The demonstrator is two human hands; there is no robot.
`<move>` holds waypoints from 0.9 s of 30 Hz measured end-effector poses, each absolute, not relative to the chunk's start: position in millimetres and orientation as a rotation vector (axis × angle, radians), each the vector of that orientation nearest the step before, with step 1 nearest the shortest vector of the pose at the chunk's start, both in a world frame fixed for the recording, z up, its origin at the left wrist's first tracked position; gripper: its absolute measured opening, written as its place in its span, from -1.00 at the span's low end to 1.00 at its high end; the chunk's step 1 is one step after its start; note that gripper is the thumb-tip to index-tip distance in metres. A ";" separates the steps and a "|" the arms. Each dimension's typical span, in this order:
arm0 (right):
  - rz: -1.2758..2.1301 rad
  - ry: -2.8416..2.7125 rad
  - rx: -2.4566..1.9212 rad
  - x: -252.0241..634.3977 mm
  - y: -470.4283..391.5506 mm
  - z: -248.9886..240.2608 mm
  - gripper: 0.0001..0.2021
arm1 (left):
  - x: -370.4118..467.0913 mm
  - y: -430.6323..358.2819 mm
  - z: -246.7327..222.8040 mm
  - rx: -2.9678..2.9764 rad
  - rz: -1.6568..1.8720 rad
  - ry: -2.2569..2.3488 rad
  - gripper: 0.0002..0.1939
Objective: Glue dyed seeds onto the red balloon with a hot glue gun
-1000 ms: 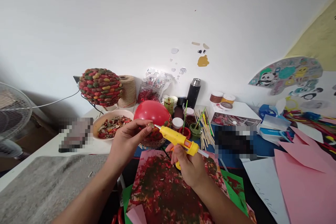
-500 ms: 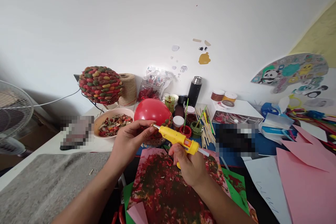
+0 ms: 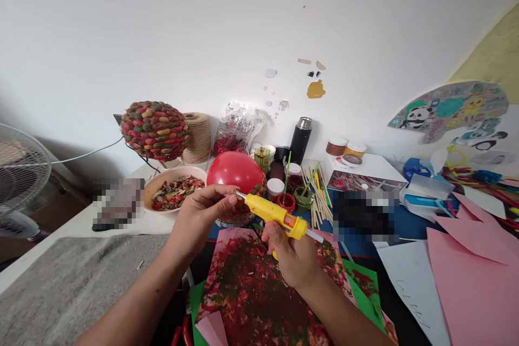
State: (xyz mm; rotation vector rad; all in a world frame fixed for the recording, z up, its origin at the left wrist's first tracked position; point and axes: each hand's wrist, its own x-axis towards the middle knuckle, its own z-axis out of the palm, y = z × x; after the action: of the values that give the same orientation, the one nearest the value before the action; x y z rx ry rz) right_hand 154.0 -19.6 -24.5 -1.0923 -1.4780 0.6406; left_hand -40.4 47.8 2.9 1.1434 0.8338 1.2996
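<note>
My right hand [image 3: 294, 254] is wrapped round the handle of a yellow glue gun [image 3: 271, 213], whose nozzle points to the upper left. Between thumb and index finger my left hand [image 3: 203, 213] pinches a small shell-like piece [image 3: 235, 193] at the nozzle's tip. Just behind the fingers is a red balloon [image 3: 235, 170], its lower part in a patterned base that my hands partly hide. To the left, a bowl [image 3: 148, 194] holds many red, green and tan shell pieces. A paint-smeared sheet [image 3: 259, 292] lies below my hands.
A ball covered in coloured pieces [image 3: 155, 131] stands at the back left beside a twine spool [image 3: 197, 138]. Behind the glue gun are paint jars [image 3: 304, 200], wooden sticks and a black flask [image 3: 300, 140]. Pink paper [image 3: 466, 281] lies right, a fan [image 3: 24, 173] stands far left.
</note>
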 end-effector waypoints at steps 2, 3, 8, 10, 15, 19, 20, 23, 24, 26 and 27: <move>0.627 -1.475 -1.103 154.2 -19.4 -25.0 -0.36 | -40.8 48.5 1.6 1.138 1.289 0.821 -0.64; 0.621 -1.475 -1.110 154.3 -19.4 -25.1 -0.36 | -41.0 48.7 1.1 1.136 1.284 0.818 -0.64; 0.618 -1.473 -1.122 154.2 -20.4 -24.0 -0.35 | -41.5 48.5 0.2 1.125 1.281 0.813 -0.64; 0.622 -1.467 -1.131 154.0 -20.8 -23.6 -0.35 | -41.7 48.0 0.4 1.132 1.272 0.810 -0.65; 0.635 -1.463 -1.168 153.6 -21.8 -23.5 -0.33 | -42.3 46.8 0.6 1.161 1.252 0.820 -0.65; 0.628 -1.460 -1.169 153.3 -22.6 -24.4 -0.32 | -42.3 46.4 0.0 1.171 1.238 0.823 -0.66; 0.629 -1.460 -1.166 153.3 -22.6 -24.9 -0.32 | -42.3 46.4 -0.1 1.168 1.233 0.819 -0.67; 0.635 -1.456 -1.161 153.4 -22.4 -26.3 -0.34 | -42.4 46.5 -0.1 1.158 1.229 0.808 -0.67; 0.636 -1.456 -1.160 153.6 -22.2 -26.6 -0.34 | -42.4 46.6 -0.1 1.156 1.230 0.805 -0.67; 0.636 -1.461 -1.158 153.8 -21.9 -26.8 -0.34 | -42.3 46.5 0.0 1.156 1.235 0.802 -0.67; 0.634 -1.464 -1.157 154.0 -21.8 -26.6 -0.34 | -42.2 46.4 0.1 1.156 1.240 0.803 -0.67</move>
State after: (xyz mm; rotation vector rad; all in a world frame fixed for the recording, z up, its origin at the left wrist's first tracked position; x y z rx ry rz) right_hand 154.0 -21.8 -26.6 -1.1575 -1.4639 0.6336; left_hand -42.2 46.4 0.1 1.1562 0.8027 1.2396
